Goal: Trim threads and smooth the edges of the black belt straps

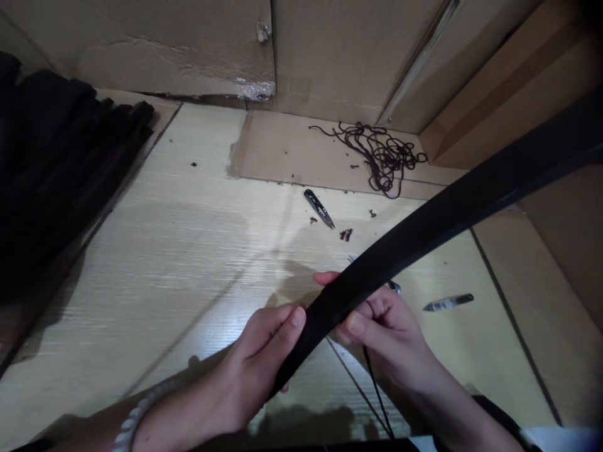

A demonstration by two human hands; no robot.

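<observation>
A long black strip [424, 220], which looks like a folded fabric band, runs from the upper right down to my hands. My left hand [257, 358] is closed around its lower part, thumb on top. My right hand [381, 326] pinches the strip's near edge a little farther up, with some fingers hidden beneath it. A thin black cord [374, 383] hangs down from beside my right hand; whether those fingers also hold it I cannot tell. A small metal tool [394, 287] shows partly behind the strip, next to my right hand.
Thread snips [319, 208] lie beyond my hands, and another pointed tool [447, 303] lies to the right. Tangled dark cord [386, 154] sits on cardboard at the back. Dark cloth [61, 163] is piled at left. Cardboard walls [325, 56] stand behind the table.
</observation>
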